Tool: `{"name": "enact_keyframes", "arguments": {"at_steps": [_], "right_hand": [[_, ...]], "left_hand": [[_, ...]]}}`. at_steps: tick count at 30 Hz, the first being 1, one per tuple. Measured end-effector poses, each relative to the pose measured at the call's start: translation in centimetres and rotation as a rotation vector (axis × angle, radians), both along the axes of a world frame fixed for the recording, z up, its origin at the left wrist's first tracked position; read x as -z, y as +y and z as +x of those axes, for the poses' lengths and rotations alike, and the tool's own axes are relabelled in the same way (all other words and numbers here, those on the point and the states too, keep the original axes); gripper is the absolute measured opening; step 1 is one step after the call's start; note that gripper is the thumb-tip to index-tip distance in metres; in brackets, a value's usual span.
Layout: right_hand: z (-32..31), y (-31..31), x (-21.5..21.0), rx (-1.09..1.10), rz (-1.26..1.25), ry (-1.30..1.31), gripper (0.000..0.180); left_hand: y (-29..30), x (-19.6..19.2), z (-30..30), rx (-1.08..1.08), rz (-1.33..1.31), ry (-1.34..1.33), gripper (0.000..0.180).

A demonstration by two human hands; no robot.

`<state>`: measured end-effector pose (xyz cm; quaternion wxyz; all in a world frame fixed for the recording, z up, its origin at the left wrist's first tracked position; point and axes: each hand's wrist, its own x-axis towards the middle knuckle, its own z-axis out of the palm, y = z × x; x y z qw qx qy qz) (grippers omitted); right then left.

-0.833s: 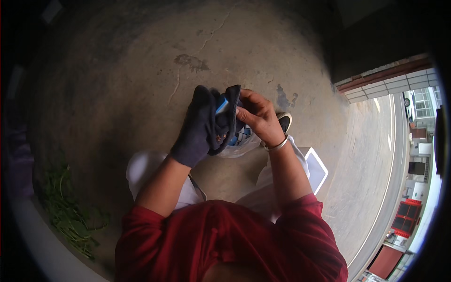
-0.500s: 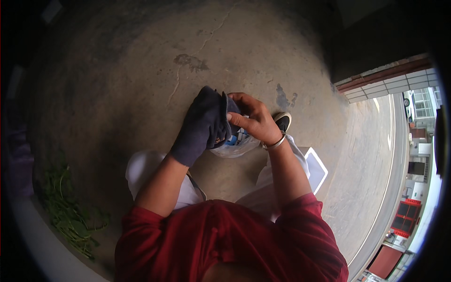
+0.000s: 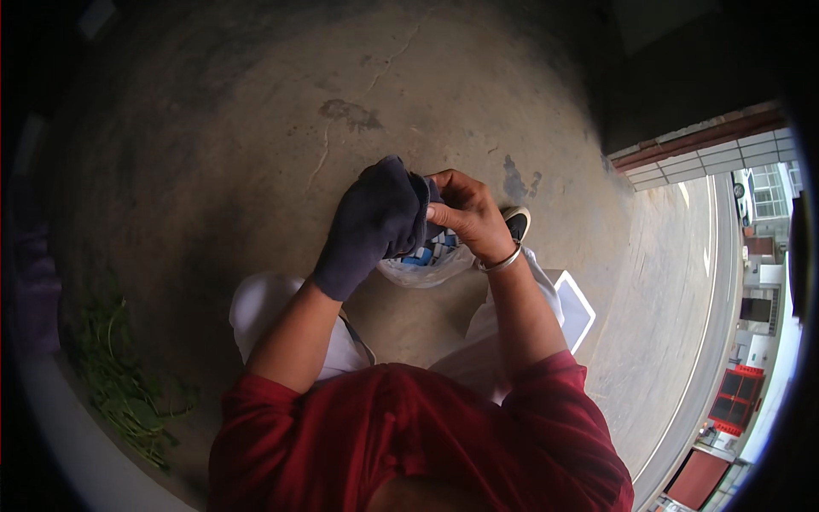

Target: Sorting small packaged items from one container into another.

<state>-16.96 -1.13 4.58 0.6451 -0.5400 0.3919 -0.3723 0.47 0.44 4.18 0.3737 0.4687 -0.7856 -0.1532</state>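
Observation:
A dark navy, sock-like piece of fabric (image 3: 368, 209) covers my left hand (image 3: 363, 226) from the fingers down to the wrist, so its fingers are hidden. My right hand (image 3: 467, 213), with a silver bracelet at its wrist, pinches the fabric's folded far edge between thumb and fingers. Just beneath both hands, a clear plastic bag (image 3: 424, 276) stands on the floor between my feet. Blue, white and dark patterned pieces (image 3: 435, 250) show inside it, partly blocked by the hands; their kind is unclear.
Green leafy stems (image 3: 128, 384) lie on the concrete floor (image 3: 256, 145) at the left. A white box-like object (image 3: 577, 311) is beside my right leg. My dark shoe (image 3: 516, 224) is right of the bag. A tiled ledge (image 3: 708, 158) and a road lie farther right.
Both hands have shifted slightly right with the fabric, and the left one has turned a little. More of the bag's blue and white contents now shows below them.

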Motion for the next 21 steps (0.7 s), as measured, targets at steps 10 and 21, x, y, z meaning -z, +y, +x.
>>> {"name": "enact_keyframes", "arguments": {"at_steps": [10,21], "right_hand": [[-0.2,0.5,-0.3,-0.059,-0.002,-0.021,0.039],[0.1,0.4,2.1,-0.188,0.318,-0.611,0.034]], "left_hand": [[0.6,-0.9,-0.3,-0.093,-0.221,-0.228,0.016],[1.3,2.9,0.6,0.025,0.479,0.983,0.046]]}}
